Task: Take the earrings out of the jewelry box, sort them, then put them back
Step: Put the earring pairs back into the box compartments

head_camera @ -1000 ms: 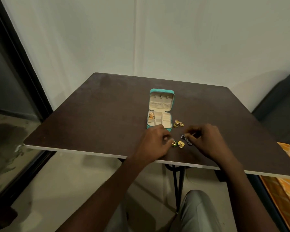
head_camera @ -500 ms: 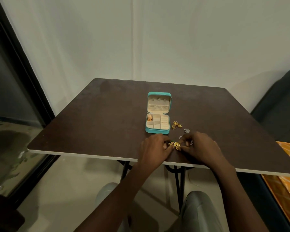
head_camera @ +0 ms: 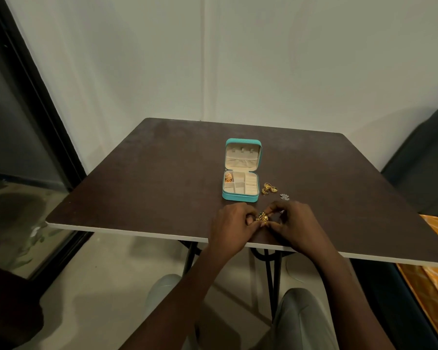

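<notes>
- two hands meet near the front edge of the bench (head_camera: 142,178): my left hand (head_camera: 232,227) and my right hand (head_camera: 295,223), fingertips drawn together on one small cluster of gold earrings (head_camera: 262,218).
- both grips are pinched closed on that cluster; a dark green bit shows at its top, and i cannot tell how many pieces it holds.
- a small silver piece (head_camera: 281,211) peeks out by my right fingers; whether i hold it i cannot tell.
- further back to the right, a silver earring (head_camera: 285,196) lies alone on the bench.
- just beyond it, a little heap of gold hoop earrings (head_camera: 268,188) sits beside the box.
- the teal jewelry box (head_camera: 240,197) stands open, lid upright, with one gold earring (head_camera: 228,176) in its back left compartment.
</notes>
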